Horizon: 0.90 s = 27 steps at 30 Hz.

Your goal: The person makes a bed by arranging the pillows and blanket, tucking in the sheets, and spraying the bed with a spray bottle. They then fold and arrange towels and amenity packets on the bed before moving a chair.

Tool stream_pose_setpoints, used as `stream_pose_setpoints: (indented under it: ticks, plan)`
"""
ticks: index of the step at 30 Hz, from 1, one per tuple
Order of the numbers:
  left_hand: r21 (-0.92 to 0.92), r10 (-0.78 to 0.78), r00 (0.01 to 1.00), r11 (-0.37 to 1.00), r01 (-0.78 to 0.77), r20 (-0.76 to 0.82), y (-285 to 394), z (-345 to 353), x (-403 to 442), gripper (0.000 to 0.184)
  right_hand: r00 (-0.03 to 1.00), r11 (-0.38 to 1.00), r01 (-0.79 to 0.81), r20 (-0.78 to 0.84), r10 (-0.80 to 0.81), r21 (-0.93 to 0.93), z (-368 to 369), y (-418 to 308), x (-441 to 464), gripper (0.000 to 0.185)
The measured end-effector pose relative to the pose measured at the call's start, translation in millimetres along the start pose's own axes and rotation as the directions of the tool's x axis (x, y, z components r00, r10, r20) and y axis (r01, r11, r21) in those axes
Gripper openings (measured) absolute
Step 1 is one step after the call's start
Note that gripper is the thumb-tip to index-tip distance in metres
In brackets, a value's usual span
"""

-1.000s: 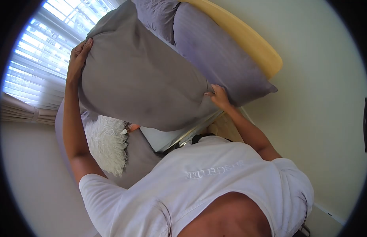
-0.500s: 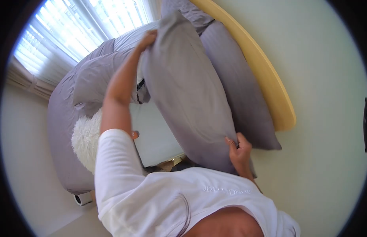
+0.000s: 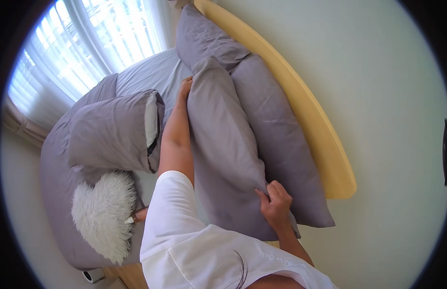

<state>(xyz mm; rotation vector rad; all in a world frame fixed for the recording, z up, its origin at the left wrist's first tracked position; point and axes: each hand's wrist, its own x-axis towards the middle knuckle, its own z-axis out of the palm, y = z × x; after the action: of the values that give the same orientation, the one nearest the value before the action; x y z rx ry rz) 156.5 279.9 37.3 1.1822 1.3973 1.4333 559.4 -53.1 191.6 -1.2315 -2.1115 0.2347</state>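
At frame centre, a grey bed pillow [image 3: 223,130] is grasped, near its upper end by the left hand [image 3: 186,88], at its lower-right edge by the right hand [image 3: 276,204]; its long axis is slanted roughly alongside the headboard [image 3: 308,113].

Left of the left hand [image 3: 186,87], pale sheet [image 3: 151,74] leaves room to pass; the rear pillow [image 3: 275,123] and wooden headboard [image 3: 310,108] block the front pillow's [image 3: 221,123] right side.
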Motion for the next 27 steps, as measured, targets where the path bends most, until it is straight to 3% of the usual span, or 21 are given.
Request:
stream_pose_setpoints:
  ticks: [2, 4, 7, 9, 10, 11, 12, 13, 14, 15, 17, 19, 20, 21, 22, 24, 27]
  plan:
    - [0.009, 0.036, 0.999, 0.999, -0.037, 0.041, -28, -1, 12, 0.034, 0.992, 0.992, -0.11, 0.061, 0.106, 0.058, 6, 8, -2, 0.02]
    - [0.005, 0.033, 0.998, 0.999, -0.033, 0.05, -28, -15, 19, 0.036, 0.992, 0.992, -0.108, 0.066, 0.103, 0.063, -10, 5, -4, 0.016]
    - [-0.281, -0.018, 0.992, 0.96, -0.018, -0.126, 103, 20, -32, 0.03, 0.98, 0.98, -0.2, -0.01, 0.2, 0.001, -48, 18, -18, 0.018]
    - [0.136, 0.186, 0.983, 0.973, -0.184, -0.003, 122, 26, -33, 0.029, 0.922, 0.913, -0.356, -0.234, 0.309, -0.197, -68, 39, -44, 0.017]
    - [0.492, 0.331, 0.925, 0.783, -0.38, 0.188, 127, 28, -30, 0.029, 0.88, 0.864, -0.441, -0.305, 0.363, -0.244, -77, 53, -61, 0.021]
    - [0.491, 0.327, 0.925, 0.784, -0.381, 0.194, 126, 31, -24, 0.029, 0.833, 0.804, -0.522, -0.374, 0.408, -0.284, -82, 64, -79, 0.027]
    - [0.638, 0.311, 0.938, 0.694, -0.334, 0.153, 126, 34, -13, 0.028, 0.832, 0.802, -0.524, -0.374, 0.41, -0.285, -83, 70, -91, 0.027]
    - [0.766, 0.306, 0.946, 0.582, -0.274, 0.106, 127, 37, -3, 0.028, 0.705, 0.758, -0.645, -0.455, 0.544, -0.095, -82, 76, -101, 0.037]
    - [0.768, 0.307, 0.945, 0.578, -0.278, 0.111, 127, 41, 5, 0.028, 0.551, 0.677, -0.728, -0.495, 0.672, 0.109, -79, 82, -114, 0.048]
    - [0.768, 0.375, 0.925, 0.576, -0.281, 0.058, 128, 48, 12, 0.03, 0.546, 0.675, -0.729, -0.497, 0.674, 0.114, -72, 92, -137, 0.048]
    - [0.764, 0.448, 0.894, 0.573, -0.296, 0.01, 135, 73, 20, 0.033, 0.369, 0.428, -0.588, -0.244, 0.897, 0.686, -59, 114, -176, 0.055]
    - [0.692, 0.357, 0.933, 0.662, -0.288, 0.046, 148, 106, 24, 0.038, 0.355, 0.199, -0.694, 0.088, 0.931, 0.692, -56, 89, -166, 0.057]
    - [0.672, 0.075, 0.993, 0.732, -0.113, 0.086, 155, 119, 27, 0.044, 0.354, 0.197, -0.687, 0.086, 0.931, 0.699, -49, 85, -163, 0.057]
    - [0.662, -0.213, 0.968, 0.746, 0.076, 0.129, 161, 133, 30, 0.051, 0.387, 0.205, -0.764, 0.181, 0.904, 0.611, -42, 85, -160, 0.063]
    - [0.668, -0.207, 0.969, 0.741, 0.067, 0.132, 166, 148, 24, 0.051, 0.415, 0.232, -0.825, 0.274, 0.867, 0.515, -36, 84, -157, 0.069]
    - [0.864, -0.037, 0.997, 0.502, -0.04, 0.067, 174, 169, 9, 0.058, 0.468, 0.305, -0.839, 0.313, 0.826, 0.45, -20, 97, -154, 0.069]
    - [0.831, -0.009, 1.0, 0.556, -0.012, 0.021, 158, 176, 26, 0.058, 0.505, 0.367, -0.831, 0.292, 0.812, 0.417, -3, 118, -158, 0.067]
